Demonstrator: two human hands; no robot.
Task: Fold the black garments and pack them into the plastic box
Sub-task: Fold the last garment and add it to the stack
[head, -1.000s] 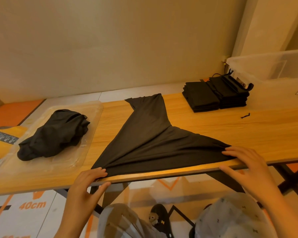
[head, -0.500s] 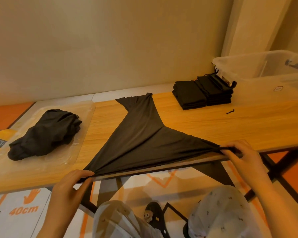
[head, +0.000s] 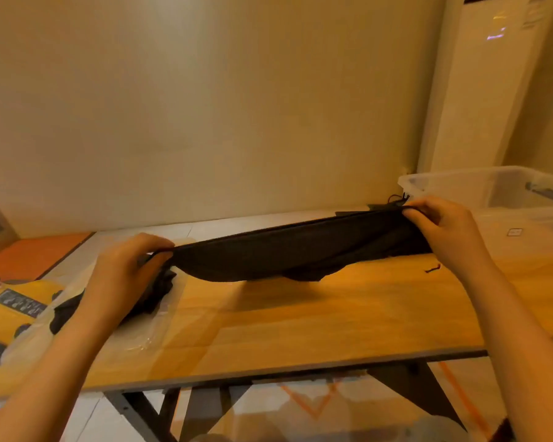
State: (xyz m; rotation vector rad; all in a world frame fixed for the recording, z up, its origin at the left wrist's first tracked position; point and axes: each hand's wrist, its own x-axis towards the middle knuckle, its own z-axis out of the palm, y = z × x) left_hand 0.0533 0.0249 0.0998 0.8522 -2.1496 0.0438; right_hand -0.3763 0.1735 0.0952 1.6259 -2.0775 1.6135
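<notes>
Over the wooden bench point(head: 300, 323), my left hand point(head: 131, 266) and right hand point(head: 441, 231) each pinch one end of a black garment point(head: 284, 253). My fingers are curled round its top edge, so it hangs stretched between them as a long, narrow band. The cloth is thin and matte. Its lower edge sags in a soft curve with loose wrinkles toward the right, and I cannot tell whether the lowest fold touches the wood.

The bench top is pale, grained board with a thin dark edge, set on black metal legs point(head: 201, 406). Beneath my left forearm, a crumpled heap of black garments point(head: 160, 291) lies on a clear, glossy plastic sheet point(head: 147, 336).

Behind my right hand stands the plastic box point(head: 454, 186), translucent and rectangular with a rounded rim, at the far right of the bench. Just left of it, the edge of a flat dark stack point(head: 380, 206) shows above the stretched cloth, mostly hidden. A small black scrap point(head: 432, 268) lies on the wood near my right wrist. A yellow device point(head: 0, 317) with a dark label sits at the far left.
</notes>
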